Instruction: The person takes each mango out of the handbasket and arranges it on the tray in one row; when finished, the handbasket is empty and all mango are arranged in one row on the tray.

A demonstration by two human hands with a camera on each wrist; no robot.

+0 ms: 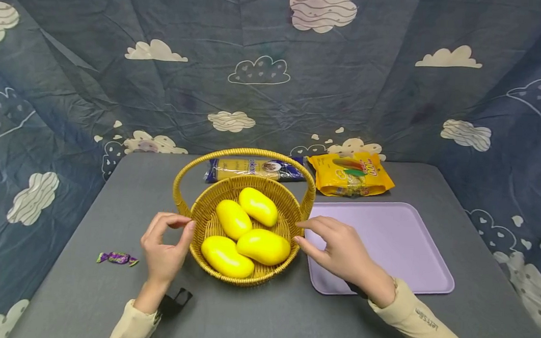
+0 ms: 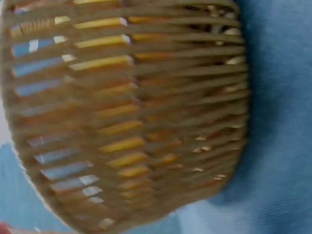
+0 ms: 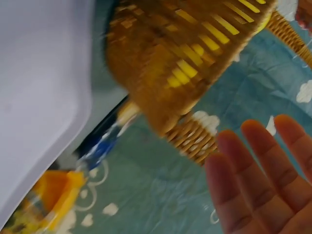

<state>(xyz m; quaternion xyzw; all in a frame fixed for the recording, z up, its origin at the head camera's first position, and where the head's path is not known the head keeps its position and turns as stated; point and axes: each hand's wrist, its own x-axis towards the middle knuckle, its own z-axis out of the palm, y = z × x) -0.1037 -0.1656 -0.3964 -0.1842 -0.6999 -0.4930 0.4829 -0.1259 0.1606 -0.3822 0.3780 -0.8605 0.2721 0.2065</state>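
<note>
A golden wicker basket with a tall arched handle stands mid-table, holding several glossy yellow mangoes. At its left rim is my left hand, thumb and forefinger bent with fingertips close by the handle's foot. My right hand is at the opposite rim, fingers and thumb apart and nothing between them. In the right wrist view its fingers look loosely extended beside the handle. The left wrist view is filled by the basket's woven side, blurred, with yellow showing through the slats.
To the right lies a lilac tray, partly under my right forearm. Behind the basket are a clear-and-blue noodle packet and a yellow bag. A purple wrapped candy lies at left. Cloud-patterned cloth hangs around the table.
</note>
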